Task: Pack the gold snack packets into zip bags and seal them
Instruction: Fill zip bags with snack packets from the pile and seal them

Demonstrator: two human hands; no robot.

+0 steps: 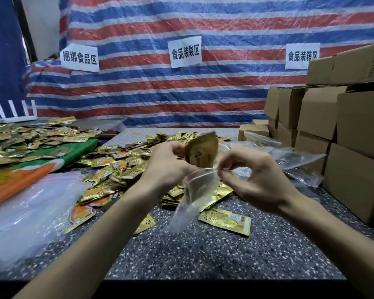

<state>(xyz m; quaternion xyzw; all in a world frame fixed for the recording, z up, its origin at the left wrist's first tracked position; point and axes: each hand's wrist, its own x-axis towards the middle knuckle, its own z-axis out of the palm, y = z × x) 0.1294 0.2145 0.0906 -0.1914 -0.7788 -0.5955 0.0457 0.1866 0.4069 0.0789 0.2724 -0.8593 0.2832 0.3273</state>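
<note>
The speckled counter [203,255] fills the lower frame. A heap of gold snack packets [117,169] lies across its middle and left. At the centre a clear zip bag [190,197] hangs with its mouth upward. The right hand [261,178] pinches the right end of the mouth. The left hand [168,165] grips one gold packet [202,151] just above the mouth, its long axis almost upright, shiny and slightly blurred. I judge it must go straight down.

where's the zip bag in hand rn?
Head view, centre: zip bag hangs above the speckled table, right hand pinching its mouth, left hand holding a gold packet just above it.
</note>
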